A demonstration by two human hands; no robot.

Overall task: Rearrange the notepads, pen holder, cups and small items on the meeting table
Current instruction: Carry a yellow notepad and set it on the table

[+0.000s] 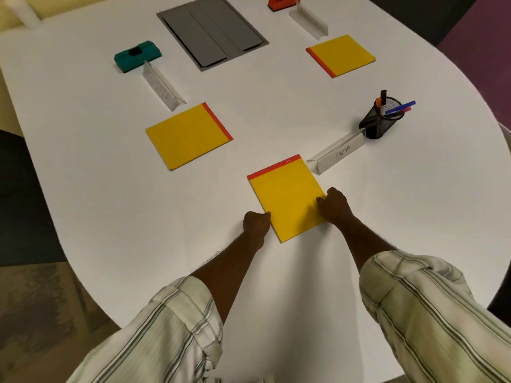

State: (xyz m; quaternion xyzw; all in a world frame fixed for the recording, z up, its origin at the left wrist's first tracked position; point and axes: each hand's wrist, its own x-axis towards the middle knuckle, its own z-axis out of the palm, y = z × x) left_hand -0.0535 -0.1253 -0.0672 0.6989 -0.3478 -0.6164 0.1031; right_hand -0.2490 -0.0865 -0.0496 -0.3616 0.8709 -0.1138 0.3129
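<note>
The near notepad lies on the white table, red binding strip toward the far side. Its left edge is pinched by the left grip, fingers curled. Its right edge is pinched by the right grip, thumb on top. The "SIGMA" name card stands just beside its far right corner.

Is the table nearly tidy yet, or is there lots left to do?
Partway, I think. The left notepad and far notepad already lie flat, spread apart on the white table. Right now the left hand and right hand grip the near notepad by its sides. Probably left: the pen holder, which sits against the SIGMA name card. No cups show.
</note>
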